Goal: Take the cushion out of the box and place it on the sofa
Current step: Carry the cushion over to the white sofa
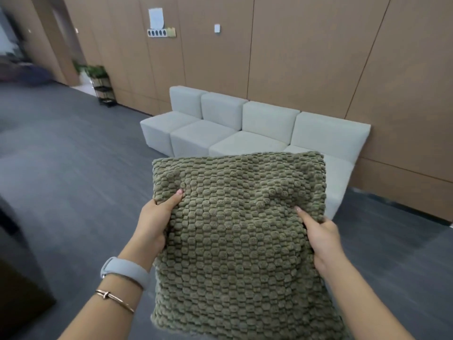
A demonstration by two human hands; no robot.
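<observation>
Centrally, in the head view, a square olive-green cushion (pixel 241 241) with a raised bobble weave is held in the air in front of the person, its face turned up toward the camera and its far edge tilted away. Left hand (pixel 157 220): grip closed on the cushion's left edge, thumb lying on the top face, the other fingers hidden beneath the fabric. Right hand (pixel 321 238): grip closed on the right edge in the same manner, thumb on top and pointing inward. The fabric puckers slightly between the two thumbs. On the left wrist sit a pale grey wristband (pixel 126 271) and, nearer the elbow, a thin gold-coloured bangle (pixel 114 299).

Beyond the cushion stands a light grey modular sofa (pixel 245 123) made of block-shaped seats and back sections, set against a brown panelled wall (pixel 306 52). The cushion's far edge overlaps the nearest seat in the picture, but it is not resting on the sofa; it hangs well apart from it over the dark grey carpeted floor (pixel 73 168). Farther left along the wall a black plant rack (pixel 101 85) carries green plants. A dark object at the lower left edge is too cropped to identify.
</observation>
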